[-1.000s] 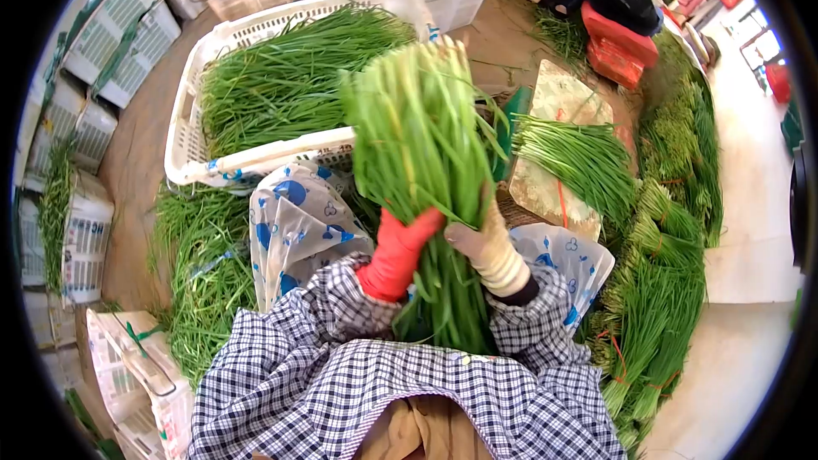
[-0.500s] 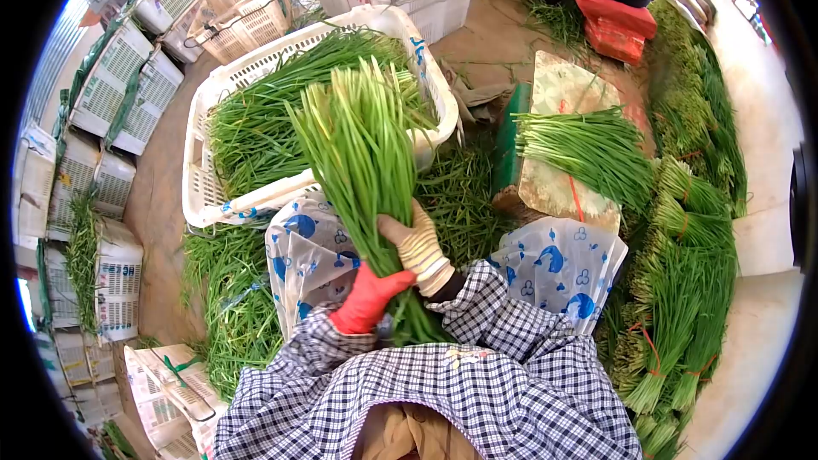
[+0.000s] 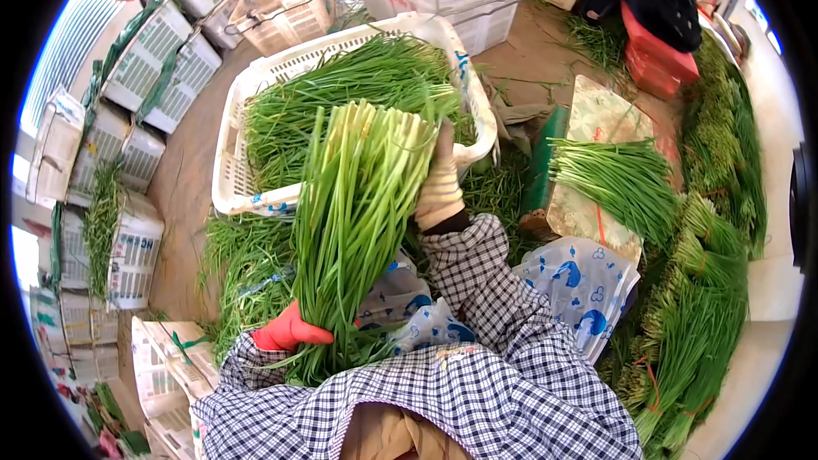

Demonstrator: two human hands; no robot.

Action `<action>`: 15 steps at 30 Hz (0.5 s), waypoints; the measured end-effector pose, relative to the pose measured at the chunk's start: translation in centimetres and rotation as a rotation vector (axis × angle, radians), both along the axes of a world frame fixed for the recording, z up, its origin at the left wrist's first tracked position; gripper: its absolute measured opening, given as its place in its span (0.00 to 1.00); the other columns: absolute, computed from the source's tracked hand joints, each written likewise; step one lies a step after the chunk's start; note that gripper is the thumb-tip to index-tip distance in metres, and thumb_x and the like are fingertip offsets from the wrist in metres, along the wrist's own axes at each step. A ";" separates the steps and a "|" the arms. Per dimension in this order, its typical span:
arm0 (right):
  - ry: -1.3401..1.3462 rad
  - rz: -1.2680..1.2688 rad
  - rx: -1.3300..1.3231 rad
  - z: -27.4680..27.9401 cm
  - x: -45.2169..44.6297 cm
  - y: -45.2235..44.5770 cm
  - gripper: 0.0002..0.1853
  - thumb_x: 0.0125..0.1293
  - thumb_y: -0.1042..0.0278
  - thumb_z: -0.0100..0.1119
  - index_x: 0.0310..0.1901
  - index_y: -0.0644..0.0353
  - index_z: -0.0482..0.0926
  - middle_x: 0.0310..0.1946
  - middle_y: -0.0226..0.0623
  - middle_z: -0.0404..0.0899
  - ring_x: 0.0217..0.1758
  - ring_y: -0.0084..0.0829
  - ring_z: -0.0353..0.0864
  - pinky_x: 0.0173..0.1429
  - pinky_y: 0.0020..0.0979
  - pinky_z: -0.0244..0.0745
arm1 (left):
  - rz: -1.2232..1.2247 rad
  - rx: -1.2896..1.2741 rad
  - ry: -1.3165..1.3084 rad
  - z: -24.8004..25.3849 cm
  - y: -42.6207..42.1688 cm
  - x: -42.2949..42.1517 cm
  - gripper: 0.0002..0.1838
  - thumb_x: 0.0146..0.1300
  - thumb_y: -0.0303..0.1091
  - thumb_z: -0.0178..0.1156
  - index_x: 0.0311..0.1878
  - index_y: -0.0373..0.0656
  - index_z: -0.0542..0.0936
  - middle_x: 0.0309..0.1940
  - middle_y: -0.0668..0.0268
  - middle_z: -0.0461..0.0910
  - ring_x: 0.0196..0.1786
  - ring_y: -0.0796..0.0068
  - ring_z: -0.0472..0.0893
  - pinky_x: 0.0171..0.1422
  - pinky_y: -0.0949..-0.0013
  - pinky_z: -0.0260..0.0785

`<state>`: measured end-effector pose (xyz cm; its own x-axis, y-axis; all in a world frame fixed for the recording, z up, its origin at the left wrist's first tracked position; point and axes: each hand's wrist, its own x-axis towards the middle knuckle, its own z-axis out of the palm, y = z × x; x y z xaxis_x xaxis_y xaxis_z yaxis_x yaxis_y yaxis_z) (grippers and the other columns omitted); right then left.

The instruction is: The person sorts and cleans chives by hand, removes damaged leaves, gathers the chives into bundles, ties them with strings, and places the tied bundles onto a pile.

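Observation:
A large bunch of Chinese chives (image 3: pixel 358 196) stands tilted in front of me, its pale cut ends up and its green leaves down. My left hand (image 3: pixel 294 328), in a red glove, is closed around the leafy lower part, with its thumb across the front. Against the upper right side of the bunch, near the pale ends, is my right hand (image 3: pixel 441 183) in a striped glove; its fingers are partly hidden behind the stems. Below the bunch, a clear plastic sheet with blue prints (image 3: pixel 567 277) covers my lap.
Loose chives fill a white plastic basket (image 3: pixel 232 172) ahead. At the right, a tied-looking bunch (image 3: pixel 613 179) lies across a worn board (image 3: pixel 588 221) beside a green block (image 3: pixel 543 162). Banded bundles (image 3: pixel 682 324) line the right wall. White crates (image 3: pixel 136 247) stand left; stacked crates (image 3: pixel 486 25) stand behind.
My right hand has slid from the middle of the bunch up to its pale ends. My left hand has moved down and left. The bunch now looks wider and sits lower.

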<state>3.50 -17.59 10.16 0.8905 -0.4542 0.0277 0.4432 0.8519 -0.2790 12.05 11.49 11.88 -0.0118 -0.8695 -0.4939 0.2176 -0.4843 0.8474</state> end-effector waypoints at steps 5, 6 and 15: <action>0.686 -0.220 -0.092 0.2 2.5 -4.9 0.17 0.70 0.53 0.56 0.53 0.52 0.78 0.30 0.28 0.78 0.27 0.25 0.79 0.28 0.29 0.80 | 0.075 -0.058 0.119 -2.7 1.6 -0.8 0.29 0.42 0.41 0.71 0.49 0.37 0.79 0.42 0.58 0.81 0.48 0.61 0.79 0.55 0.58 0.70; 0.443 -0.231 -0.140 0.2 2.5 -5.5 0.15 0.71 0.54 0.54 0.52 0.52 0.79 0.29 0.28 0.79 0.25 0.26 0.78 0.25 0.29 0.78 | 0.073 -0.060 0.121 -4.8 2.3 -0.3 0.29 0.42 0.41 0.71 0.49 0.37 0.79 0.42 0.58 0.81 0.48 0.61 0.79 0.55 0.58 0.70; 0.775 -0.594 -0.065 0.7 7.3 -12.7 0.17 0.69 0.53 0.59 0.42 0.61 0.76 0.26 0.34 0.75 0.25 0.30 0.73 0.26 0.33 0.73 | 0.064 -0.287 0.395 -9.7 1.7 0.7 0.32 0.41 0.39 0.70 0.53 0.37 0.77 0.42 0.58 0.78 0.44 0.64 0.77 0.49 0.63 0.69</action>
